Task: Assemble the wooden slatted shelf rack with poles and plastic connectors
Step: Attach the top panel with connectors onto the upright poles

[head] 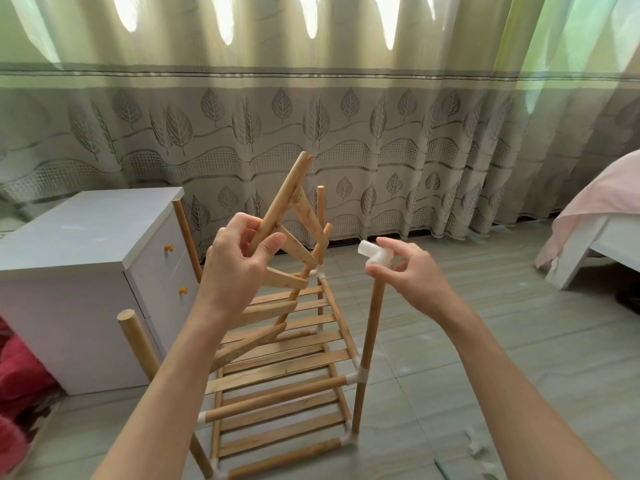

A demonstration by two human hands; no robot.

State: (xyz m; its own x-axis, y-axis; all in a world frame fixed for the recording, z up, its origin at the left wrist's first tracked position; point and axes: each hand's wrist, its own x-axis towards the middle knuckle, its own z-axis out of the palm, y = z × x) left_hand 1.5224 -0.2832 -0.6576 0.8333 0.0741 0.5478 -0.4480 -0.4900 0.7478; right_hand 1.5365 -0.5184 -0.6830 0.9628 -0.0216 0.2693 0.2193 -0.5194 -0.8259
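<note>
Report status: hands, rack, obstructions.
Left hand grips slat panel rail. Right hand pinches connector above bare pole. Rack partly built. Nothing in the way.

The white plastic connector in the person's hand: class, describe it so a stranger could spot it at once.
Start at the half-built wooden slatted rack on the tiled floor. Above its right front upright pole, the right hand pinches a small white plastic connector. Unlike those on the rack, it joins no pole.

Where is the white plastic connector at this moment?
In the head view, the white plastic connector is right of centre, pinched by the right hand, just above the upright pole.
</note>
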